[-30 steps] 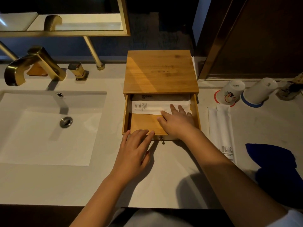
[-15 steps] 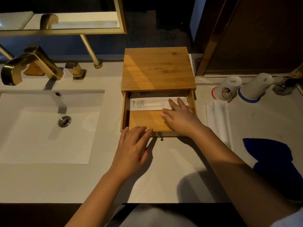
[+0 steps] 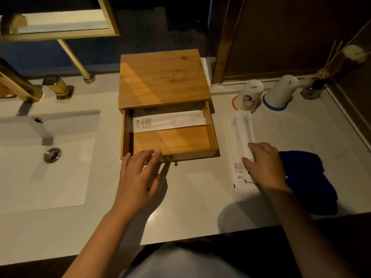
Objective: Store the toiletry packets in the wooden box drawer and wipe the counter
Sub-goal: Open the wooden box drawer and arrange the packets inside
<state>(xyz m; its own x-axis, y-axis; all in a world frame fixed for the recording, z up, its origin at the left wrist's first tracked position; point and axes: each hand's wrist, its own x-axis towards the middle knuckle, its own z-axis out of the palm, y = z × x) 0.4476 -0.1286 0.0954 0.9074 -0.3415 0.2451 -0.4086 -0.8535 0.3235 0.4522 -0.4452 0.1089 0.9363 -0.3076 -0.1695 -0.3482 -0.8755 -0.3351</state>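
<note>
The wooden box (image 3: 164, 77) stands at the back of the counter with its drawer (image 3: 213, 137) pulled out. A white toiletry packet (image 3: 168, 122) lies flat at the drawer's back, over a second one (image 3: 170, 109) mostly hidden under the box top. My left hand (image 3: 140, 173) rests flat with its fingertips on the drawer's front edge, beside the small knob (image 3: 171, 159). Another white packet (image 3: 240, 135) lies lengthwise on the counter right of the drawer. My right hand (image 3: 265, 165) lies on this packet's near end, fingers spread. A dark blue cloth (image 3: 307, 177) sits just right of that hand.
A white sink basin (image 3: 40, 157) with a gold faucet (image 3: 18, 83) fills the left side. Two upturned cups (image 3: 251, 95) (image 3: 281, 91) on coasters and a reed diffuser (image 3: 313, 87) stand at the back right. The counter's front edge (image 3: 180, 240) is near my body.
My right hand left the drawer and moved right onto the packet lying on the counter. The left hand stayed at the drawer front. The camera view shifted right.
</note>
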